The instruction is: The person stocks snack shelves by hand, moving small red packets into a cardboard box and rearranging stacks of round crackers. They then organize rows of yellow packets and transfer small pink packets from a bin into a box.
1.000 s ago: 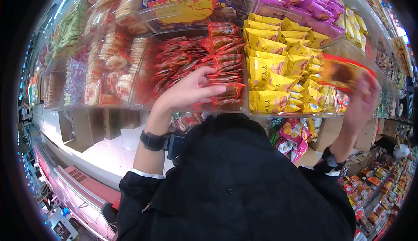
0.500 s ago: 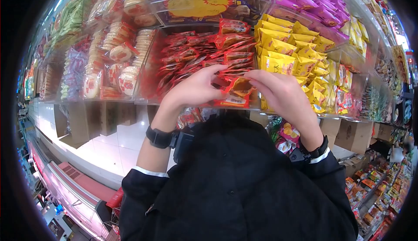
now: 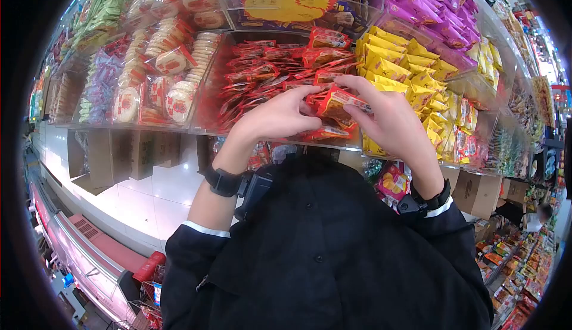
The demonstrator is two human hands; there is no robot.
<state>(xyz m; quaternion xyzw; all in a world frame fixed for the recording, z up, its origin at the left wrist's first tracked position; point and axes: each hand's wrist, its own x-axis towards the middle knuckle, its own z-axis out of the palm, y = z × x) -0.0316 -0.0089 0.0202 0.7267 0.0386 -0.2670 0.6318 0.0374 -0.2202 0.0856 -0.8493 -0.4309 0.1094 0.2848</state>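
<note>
A small red snack packet (image 3: pixel 341 105) with an orange-brown front is between my two hands, over the front of a clear bin of similar red packets (image 3: pixel 253 74). My right hand (image 3: pixel 390 118) pinches its right end between thumb and fingers. My left hand (image 3: pixel 277 114) is curled at its left end, thumb and index finger around the edge; some of its fingertips are hidden. More red packets lie beneath and behind both hands. Yellow packets (image 3: pixel 387 62) fill the bin beside my right hand.
Wrapped round crackers (image 3: pixel 179 103) stand in the bin to the left. Purple packets (image 3: pixel 417 5) and a yellow-and-red sign (image 3: pixel 286 5) are farther back. Clear bin walls divide the goods. Cardboard boxes (image 3: pixel 152 154) sit below the shelf, and a pink-lit counter (image 3: pixel 89 258) is at lower left.
The packet has turned so its printed orange-brown front faces up more. My right fingers have shifted and spread along its right end. The view has moved slightly.
</note>
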